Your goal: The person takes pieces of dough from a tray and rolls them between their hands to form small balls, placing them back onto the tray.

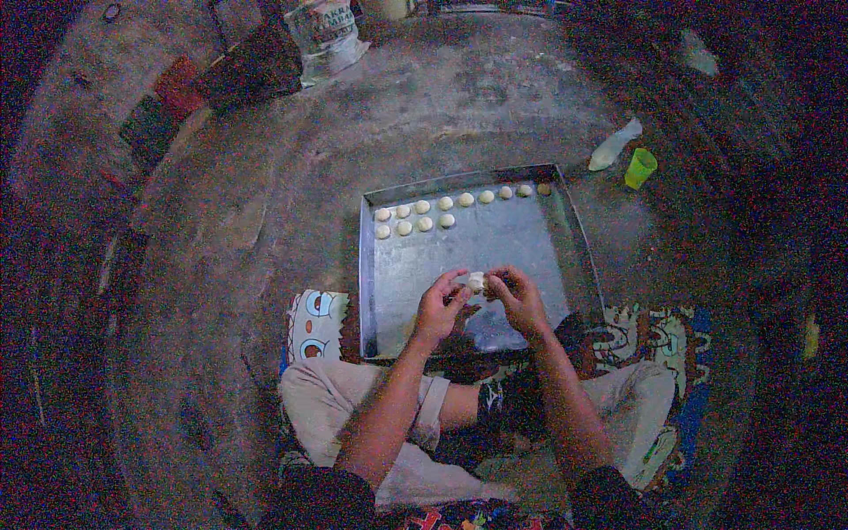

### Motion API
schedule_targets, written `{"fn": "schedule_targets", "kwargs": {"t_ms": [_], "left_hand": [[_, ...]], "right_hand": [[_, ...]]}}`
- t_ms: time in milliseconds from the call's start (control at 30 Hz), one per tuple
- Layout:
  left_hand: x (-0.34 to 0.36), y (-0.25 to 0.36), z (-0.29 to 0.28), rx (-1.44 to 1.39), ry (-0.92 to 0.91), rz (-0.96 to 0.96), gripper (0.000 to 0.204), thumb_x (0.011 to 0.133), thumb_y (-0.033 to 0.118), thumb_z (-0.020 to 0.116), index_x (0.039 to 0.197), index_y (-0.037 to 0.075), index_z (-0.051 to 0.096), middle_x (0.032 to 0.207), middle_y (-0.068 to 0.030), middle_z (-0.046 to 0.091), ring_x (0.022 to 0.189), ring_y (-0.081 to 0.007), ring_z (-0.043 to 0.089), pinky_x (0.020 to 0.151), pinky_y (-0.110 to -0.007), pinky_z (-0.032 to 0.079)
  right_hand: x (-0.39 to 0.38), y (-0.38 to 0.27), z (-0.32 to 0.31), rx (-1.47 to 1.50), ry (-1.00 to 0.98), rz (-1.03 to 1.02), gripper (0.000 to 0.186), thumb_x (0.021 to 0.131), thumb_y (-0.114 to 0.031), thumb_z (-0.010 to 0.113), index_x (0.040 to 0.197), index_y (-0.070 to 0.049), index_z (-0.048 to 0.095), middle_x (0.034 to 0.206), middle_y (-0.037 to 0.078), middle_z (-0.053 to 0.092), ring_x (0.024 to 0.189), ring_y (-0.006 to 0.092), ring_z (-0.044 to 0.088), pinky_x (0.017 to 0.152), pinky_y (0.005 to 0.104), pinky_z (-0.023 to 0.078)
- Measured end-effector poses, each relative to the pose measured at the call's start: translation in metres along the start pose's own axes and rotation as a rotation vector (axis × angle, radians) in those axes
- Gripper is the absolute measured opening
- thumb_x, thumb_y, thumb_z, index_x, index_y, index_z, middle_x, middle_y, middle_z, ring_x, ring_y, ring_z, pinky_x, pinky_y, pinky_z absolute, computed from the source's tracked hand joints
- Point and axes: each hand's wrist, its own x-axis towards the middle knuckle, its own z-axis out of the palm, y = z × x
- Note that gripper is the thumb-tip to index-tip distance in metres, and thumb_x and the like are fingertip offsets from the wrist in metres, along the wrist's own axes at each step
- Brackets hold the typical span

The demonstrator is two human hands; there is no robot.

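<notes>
Over the square metal tray (459, 252), my left hand (441, 305) and my right hand (518, 300) meet with bent fingers around a small pale lump of dough (477, 282), both gripping it at chest-side of the tray's middle. Several round, pale dough pieces (423, 207) lie in two rows along the tray's far side, the back row longer than the front one.
A green cup (640, 169) and a pale, elongated bag (614, 144) lie right of the tray. At the back are a large white sack (322, 40), a red object (179, 87) and a dark green one (146, 125). A cartoon-printed mat (314, 322) is under my crossed legs.
</notes>
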Motion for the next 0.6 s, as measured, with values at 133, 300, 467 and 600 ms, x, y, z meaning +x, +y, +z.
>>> {"fn": "schedule_targets", "kwargs": {"t_ms": [133,300,467,600], "left_hand": [[-0.01,0.024,0.012,0.268,-0.049,-0.029,0.045,0.093,0.013,0.061,0.137,0.01,0.051,0.109,-0.0111,0.066,0.094,-0.0166,0.064,0.085,-0.03,0.051],[-0.023,0.022,0.016,0.474,-0.101,0.183,0.045,0.093,0.013,0.059,0.137,0.012,0.05,0.111,-0.0151,0.066,0.097,-0.02,0.065,0.086,-0.033,0.051],[-0.015,-0.001,0.002,0.599,-0.086,0.351,0.042,0.091,0.014,0.06,0.132,0.011,0.056,0.104,-0.0158,0.067,0.085,-0.0232,0.067,0.077,-0.034,0.052],[-0.012,0.008,0.01,0.601,0.025,0.325,0.043,0.087,0.013,0.066,0.129,0.01,0.059,0.095,-0.0138,0.067,0.074,-0.0225,0.065,0.069,-0.033,0.052]], "right_hand": [[-0.011,-0.008,0.004,-0.03,-0.015,-0.022,0.029,0.091,-0.011,0.065,0.117,0.0,0.059,0.109,0.01,0.066,0.097,0.017,0.063,0.088,0.0305,0.051],[-0.014,-0.01,0.003,0.06,-0.065,0.015,0.035,0.09,-0.012,0.067,0.121,0.002,0.058,0.109,0.01,0.066,0.099,0.0168,0.063,0.089,0.0301,0.05],[-0.011,-0.007,0.003,-0.051,-0.064,-0.026,0.034,0.09,-0.011,0.067,0.121,0.001,0.059,0.104,0.009,0.067,0.095,0.0158,0.064,0.087,0.0292,0.051],[-0.005,-0.006,0.002,-0.063,-0.031,-0.047,0.028,0.09,-0.01,0.067,0.115,0.001,0.062,0.101,0.008,0.068,0.093,0.0139,0.063,0.083,0.0284,0.051]]}}
